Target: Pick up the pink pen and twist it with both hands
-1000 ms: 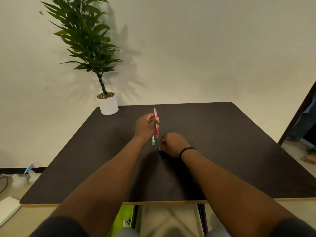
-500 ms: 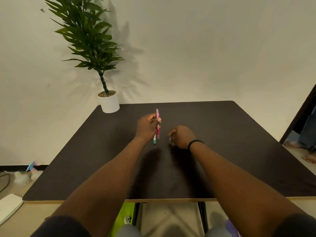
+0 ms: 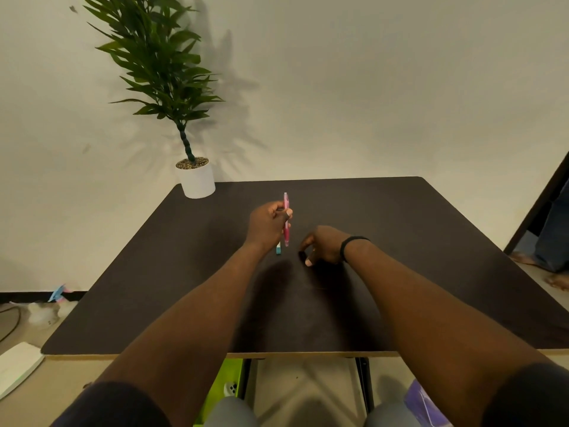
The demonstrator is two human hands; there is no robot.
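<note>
My left hand (image 3: 268, 224) is raised over the middle of the dark table (image 3: 431, 241). It grips a pink pen (image 3: 286, 211) held upright. A second pen with a teal tip (image 3: 278, 249) pokes out below the same fist. My right hand (image 3: 327, 245), with a black band on the wrist, is just right of the pens and low over the table. Its fingers curl downward, and thumb and forefinger pinch a small dark piece (image 3: 300, 253) that is too small to identify.
A potted plant in a white pot (image 3: 197, 181) stands at the table's far left corner against the wall. Another person's bare feet (image 3: 554, 278) are on the floor at the right. A white flat object (image 3: 15, 365) lies on the floor at the left, and a green item (image 3: 228, 380) under the table.
My right hand lifted off the table, moved right, and has come down again with its fingers pointing at the surface. My left hand holds the pens in nearly the same place.
</note>
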